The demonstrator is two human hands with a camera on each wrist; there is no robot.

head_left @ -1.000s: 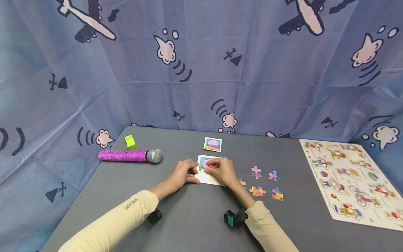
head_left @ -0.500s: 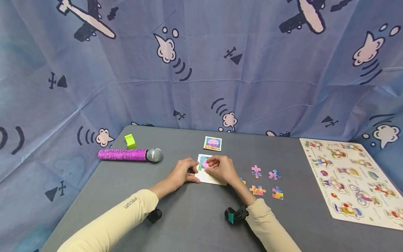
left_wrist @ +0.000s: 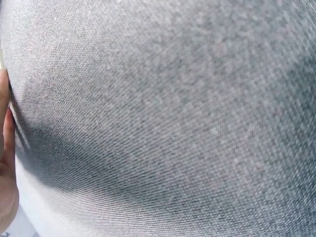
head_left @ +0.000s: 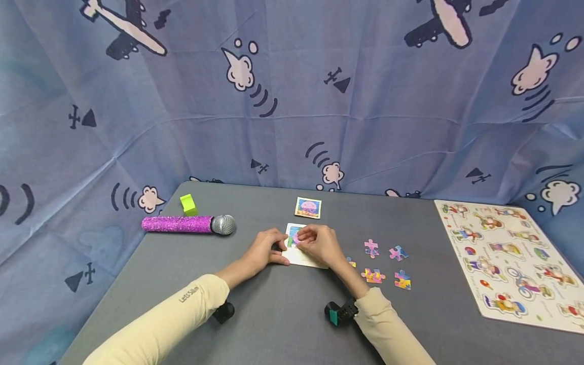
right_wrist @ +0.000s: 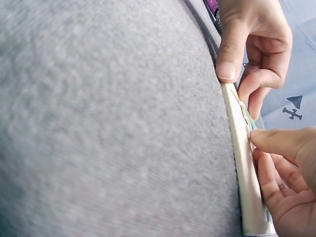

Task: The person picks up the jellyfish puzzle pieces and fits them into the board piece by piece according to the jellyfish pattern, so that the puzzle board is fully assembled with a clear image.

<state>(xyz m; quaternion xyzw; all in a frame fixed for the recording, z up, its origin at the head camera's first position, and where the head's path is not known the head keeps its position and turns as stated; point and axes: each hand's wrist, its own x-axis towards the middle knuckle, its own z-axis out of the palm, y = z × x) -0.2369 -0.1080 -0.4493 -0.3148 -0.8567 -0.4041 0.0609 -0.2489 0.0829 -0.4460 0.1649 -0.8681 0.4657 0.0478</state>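
A small white puzzle board [head_left: 303, 259] lies flat in the middle of the table, with joined pieces forming part of a pink and green picture. My left hand [head_left: 264, 248] holds the board's left side between thumb and fingers; in the left wrist view only a sliver of that hand [left_wrist: 6, 182] appears. My right hand [head_left: 323, 247] reaches over the board and pinches a pink puzzle piece [head_left: 296, 239] at the picture's edge. Seen from the right wrist, the board [right_wrist: 242, 173] is edge-on, and the right thumb [right_wrist: 276, 142] touches the piece's edge. Fingers hide much of the picture.
Several loose puzzle pieces [head_left: 373, 276] lie right of the board, one partly behind my right forearm. A jellyfish picture card [head_left: 308, 208] is beyond it. To the left are a purple microphone [head_left: 178, 224] and a green block [head_left: 188, 205]. A large figure puzzle [head_left: 511, 258] lies far right.
Almost nothing differs. My right fingers shift very slightly over the pink piece; the left hand and the board stay where they were.
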